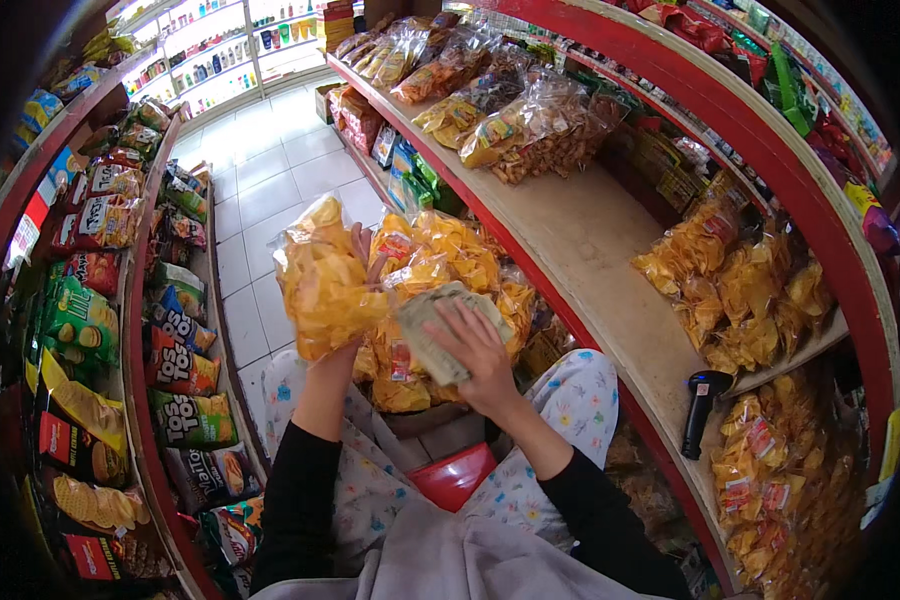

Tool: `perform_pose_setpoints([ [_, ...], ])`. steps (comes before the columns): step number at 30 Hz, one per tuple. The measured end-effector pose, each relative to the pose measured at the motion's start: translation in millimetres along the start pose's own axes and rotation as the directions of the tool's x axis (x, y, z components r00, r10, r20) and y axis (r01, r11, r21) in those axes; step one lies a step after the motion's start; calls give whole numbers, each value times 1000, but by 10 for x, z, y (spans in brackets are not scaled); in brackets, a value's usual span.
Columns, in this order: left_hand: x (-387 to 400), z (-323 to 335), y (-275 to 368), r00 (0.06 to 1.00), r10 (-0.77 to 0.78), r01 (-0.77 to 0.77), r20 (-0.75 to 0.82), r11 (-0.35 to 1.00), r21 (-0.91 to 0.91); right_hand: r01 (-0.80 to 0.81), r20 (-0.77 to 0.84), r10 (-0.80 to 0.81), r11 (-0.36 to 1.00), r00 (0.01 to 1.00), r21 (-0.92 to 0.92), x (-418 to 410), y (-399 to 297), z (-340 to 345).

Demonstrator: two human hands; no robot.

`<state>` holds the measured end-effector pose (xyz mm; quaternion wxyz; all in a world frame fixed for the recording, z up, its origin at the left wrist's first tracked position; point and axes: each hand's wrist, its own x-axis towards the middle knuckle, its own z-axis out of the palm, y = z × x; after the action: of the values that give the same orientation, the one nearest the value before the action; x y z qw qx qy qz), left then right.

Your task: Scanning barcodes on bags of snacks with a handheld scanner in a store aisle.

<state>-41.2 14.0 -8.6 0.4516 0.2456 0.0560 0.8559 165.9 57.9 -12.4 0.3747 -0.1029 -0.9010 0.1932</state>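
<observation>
My left hand (pixel 363 249) holds up a clear plastic bag of yellow chips (pixel 319 289) from behind, so the bag hides most of the palm. Under the spread fingers of my right hand (pixel 480 356) is a folded greyish-green cloth (pixel 426 334), close to the right of that bag. Below both hands, a pile of similar bagged chips (pixel 401 390) sits between my knees, in or on a low holder that is mostly hidden. Some of those bags carry red and white labels.
On the right is a beige shelf board (pixel 562 217) with red edging, holding bagged snacks (pixel 525 135). A black handheld scanner (pixel 699 412) lies near more bagged chips (pixel 757 465). Snack packets line the left rack (pixel 139 315). A red seat (pixel 454 476) shows between my legs.
</observation>
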Motion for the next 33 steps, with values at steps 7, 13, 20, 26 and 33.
perform_pose_setpoints([
  [7,-108,223,18,974,-119,155,193,970,-186,123,-191,-80,966,978,226,-7,-56,-56],
  [13,-239,-322,-174,964,-172,199,-200,972,122,63,-32,-60,991,998,117,-21,-201,21],
  [20,-463,282,-521,888,-163,356,-431,835,419,-430,0,583,598,812,677,-196,232,191],
  [26,-179,10,-239,932,1,79,-363,976,205,-133,33,134,865,990,484,-39,16,32],
  [33,-62,-116,138,991,30,-40,-128,996,-82,103,258,-124,990,958,92,39,-82,-82],
])
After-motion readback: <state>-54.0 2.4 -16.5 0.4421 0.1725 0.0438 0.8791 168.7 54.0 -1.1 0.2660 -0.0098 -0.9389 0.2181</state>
